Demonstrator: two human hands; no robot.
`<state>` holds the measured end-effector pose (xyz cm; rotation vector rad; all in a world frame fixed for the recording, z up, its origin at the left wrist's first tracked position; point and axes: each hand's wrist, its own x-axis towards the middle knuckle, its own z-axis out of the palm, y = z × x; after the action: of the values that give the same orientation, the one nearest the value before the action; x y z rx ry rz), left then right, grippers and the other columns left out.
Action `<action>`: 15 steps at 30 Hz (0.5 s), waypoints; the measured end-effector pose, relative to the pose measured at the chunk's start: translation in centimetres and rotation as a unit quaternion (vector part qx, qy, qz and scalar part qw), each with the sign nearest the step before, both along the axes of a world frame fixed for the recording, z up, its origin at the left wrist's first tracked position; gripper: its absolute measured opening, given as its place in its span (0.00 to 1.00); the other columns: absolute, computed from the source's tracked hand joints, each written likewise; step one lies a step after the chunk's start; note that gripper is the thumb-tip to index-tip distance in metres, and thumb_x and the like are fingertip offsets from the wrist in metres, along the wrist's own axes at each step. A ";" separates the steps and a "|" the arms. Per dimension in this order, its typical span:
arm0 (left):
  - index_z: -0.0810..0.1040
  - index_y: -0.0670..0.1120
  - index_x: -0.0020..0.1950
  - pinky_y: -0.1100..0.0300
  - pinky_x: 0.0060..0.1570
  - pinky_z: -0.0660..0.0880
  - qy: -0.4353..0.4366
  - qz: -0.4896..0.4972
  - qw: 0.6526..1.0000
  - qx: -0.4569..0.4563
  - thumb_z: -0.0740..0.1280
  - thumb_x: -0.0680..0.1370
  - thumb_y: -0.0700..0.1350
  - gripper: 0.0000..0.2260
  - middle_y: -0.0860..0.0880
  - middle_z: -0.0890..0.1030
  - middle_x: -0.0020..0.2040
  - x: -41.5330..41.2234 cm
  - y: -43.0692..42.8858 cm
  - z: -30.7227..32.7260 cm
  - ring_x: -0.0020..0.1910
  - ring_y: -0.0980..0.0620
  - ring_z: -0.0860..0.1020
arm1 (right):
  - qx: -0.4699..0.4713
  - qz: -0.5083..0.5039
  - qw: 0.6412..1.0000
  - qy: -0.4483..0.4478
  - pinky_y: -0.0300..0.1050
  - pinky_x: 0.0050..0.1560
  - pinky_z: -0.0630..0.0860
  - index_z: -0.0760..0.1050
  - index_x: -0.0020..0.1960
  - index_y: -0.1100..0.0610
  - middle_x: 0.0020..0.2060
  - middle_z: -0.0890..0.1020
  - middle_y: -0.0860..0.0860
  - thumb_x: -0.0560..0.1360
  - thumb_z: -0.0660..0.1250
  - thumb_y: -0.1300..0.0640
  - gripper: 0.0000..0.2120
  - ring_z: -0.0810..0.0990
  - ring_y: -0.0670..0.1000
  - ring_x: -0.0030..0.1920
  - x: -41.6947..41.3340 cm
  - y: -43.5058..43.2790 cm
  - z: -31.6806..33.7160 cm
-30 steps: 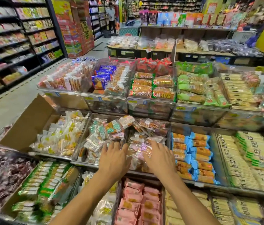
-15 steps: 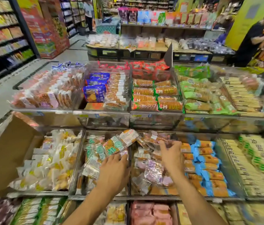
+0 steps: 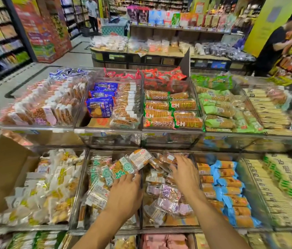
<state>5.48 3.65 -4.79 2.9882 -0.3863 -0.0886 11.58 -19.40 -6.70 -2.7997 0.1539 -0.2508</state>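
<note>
Bins (image 3: 168, 229) adjoining, crowded to every edge: left hand (image 3: 125, 193) flat, fingers straight on green packets (image 3: 121, 168) beside the divider (image 3: 141, 220); right hand (image 3: 186, 175) splayed, ungripping, on orange packets (image 3: 165, 158) at the far edge.

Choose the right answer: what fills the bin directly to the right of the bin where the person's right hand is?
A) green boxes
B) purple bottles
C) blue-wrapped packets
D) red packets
C: the right hand is over a bin of clear-wrapped snacks, and the next bin to its right holds blue-wrapped packets.
</note>
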 end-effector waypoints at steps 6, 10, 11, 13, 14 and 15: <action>0.74 0.51 0.70 0.58 0.60 0.77 0.013 0.010 0.988 -0.154 0.57 0.86 0.58 0.17 0.53 0.81 0.61 -0.5 -2.2 -0.1 0.59 0.54 0.79 | 0.095 0.014 0.984 -0.151 0.49 0.58 0.77 0.75 0.72 0.53 0.61 0.82 0.49 0.83 0.67 0.53 0.18 0.78 0.53 0.62 -2.0 -1.5 0.3; 0.80 0.45 0.63 0.61 0.46 0.81 0.239 0.170 0.765 -0.573 0.55 0.86 0.61 0.24 0.44 0.86 0.51 0.6 -5.1 1.8 0.47 0.48 0.85 | 0.084 0.165 0.952 -0.242 0.47 0.73 0.73 0.75 0.74 0.58 0.69 0.79 0.49 0.76 0.75 0.64 0.27 0.75 0.49 0.72 -4.7 -1.4 -1.6; 0.81 0.43 0.62 0.55 0.48 0.81 0.271 0.198 0.699 -0.631 0.55 0.85 0.62 0.26 0.42 0.86 0.50 1.1 -5.6 2.0 0.48 0.44 0.84 | 0.087 0.191 0.947 -0.245 0.46 0.76 0.70 0.75 0.74 0.58 0.70 0.78 0.49 0.74 0.76 0.67 0.29 0.73 0.49 0.74 -5.1 -1.4 -2.3; 0.82 0.39 0.60 0.50 0.52 0.78 0.296 0.221 0.637 -0.677 0.57 0.85 0.62 0.28 0.41 0.85 0.47 1.6 -6.0 2.0 0.47 0.42 0.82 | 0.092 0.210 0.942 -0.245 0.46 0.76 0.69 0.77 0.73 0.58 0.71 0.78 0.49 0.72 0.78 0.68 0.30 0.71 0.49 0.76 -5.7 -1.4 -3.0; 0.82 0.37 0.58 0.48 0.53 0.77 0.296 0.223 0.639 -0.674 0.60 0.84 0.62 0.28 0.42 0.85 0.46 1.7 -6.1 1.7 0.47 0.42 0.81 | 0.093 0.217 0.940 -0.247 0.46 0.76 0.70 0.78 0.72 0.58 0.71 0.78 0.50 0.72 0.78 0.69 0.30 0.71 0.49 0.76 -6.0 -1.5 -3.2; 0.82 0.35 0.57 0.46 0.54 0.77 0.295 0.224 0.646 -0.667 0.64 0.82 0.62 0.28 0.41 0.84 0.46 1.7 -6.3 1.5 0.46 0.42 0.80 | 0.090 0.230 0.936 -0.250 0.44 0.76 0.70 0.78 0.71 0.58 0.71 0.78 0.51 0.72 0.77 0.69 0.29 0.71 0.50 0.76 -6.2 -1.4 -3.2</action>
<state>7.14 -2.62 -3.34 1.3504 0.3029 -0.4635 5.43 -20.81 -9.92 -2.4052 -0.5591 -0.7673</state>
